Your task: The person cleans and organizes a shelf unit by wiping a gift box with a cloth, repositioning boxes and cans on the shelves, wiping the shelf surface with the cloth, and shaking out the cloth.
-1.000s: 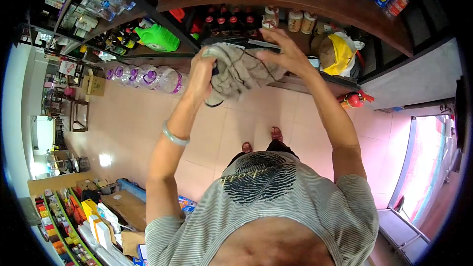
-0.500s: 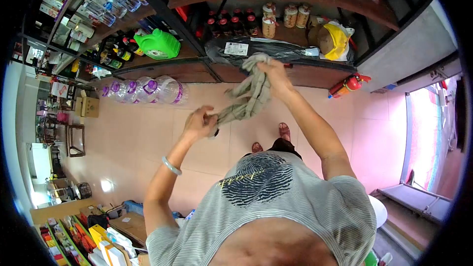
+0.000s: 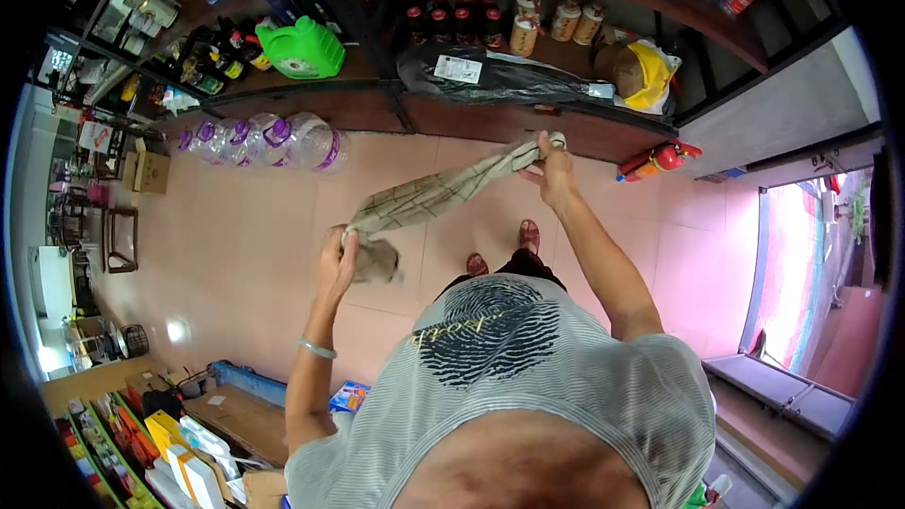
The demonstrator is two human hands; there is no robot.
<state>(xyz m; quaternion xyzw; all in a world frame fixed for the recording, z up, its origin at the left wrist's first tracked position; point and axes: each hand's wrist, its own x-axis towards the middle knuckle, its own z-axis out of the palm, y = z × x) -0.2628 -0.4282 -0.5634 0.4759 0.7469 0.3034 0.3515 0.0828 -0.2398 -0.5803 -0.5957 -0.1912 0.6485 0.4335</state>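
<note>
The bunched-up cloth (image 3: 415, 203) is now pulled long, so it's less crumpled — at eleven o'clock from the chest (image 3: 490, 335). The left hand (image 3: 337, 261) pinches it at ten, the right hand (image 3: 558, 174) grips it at one.

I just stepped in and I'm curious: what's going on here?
Someone in a striped shirt is holding a checked cloth out over the tiled floor. The left hand grips it near one end, with a loose part hanging beside that hand, and the right hand grips the other end. In front are shelves of bottles and cans, with clear plastic jugs lined up on the floor.
</note>
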